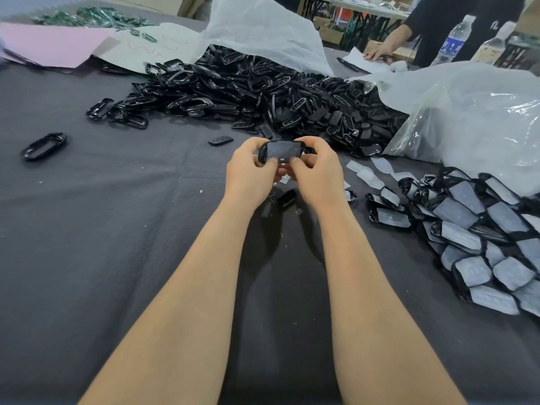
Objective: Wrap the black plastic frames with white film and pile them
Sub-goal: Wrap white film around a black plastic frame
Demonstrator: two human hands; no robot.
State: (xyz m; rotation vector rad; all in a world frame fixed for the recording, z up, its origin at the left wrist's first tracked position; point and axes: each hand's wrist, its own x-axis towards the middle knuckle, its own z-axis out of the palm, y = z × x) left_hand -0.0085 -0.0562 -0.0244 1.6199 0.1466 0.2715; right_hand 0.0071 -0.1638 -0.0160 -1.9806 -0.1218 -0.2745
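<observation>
Both hands hold one black plastic frame [283, 150] above the middle of the table, with a pale film lying across its opening. My left hand [251, 173] grips its left end and my right hand [317, 173] grips its right end, thumbs pressed on the lower edge. A big heap of bare black frames [248, 92] spreads across the table behind. The pile of wrapped frames [479, 235], black rims with white film faces, lies at the right. Loose white film pieces [371, 173] lie between my hands and that pile.
A dark grey cloth [102, 229] covers the table. Stray frames [43, 146] lie at the left. White plastic bags [473, 118] bulge at the right and back. Another person's arm [388, 45] and two water bottles [454, 39] are at the far right.
</observation>
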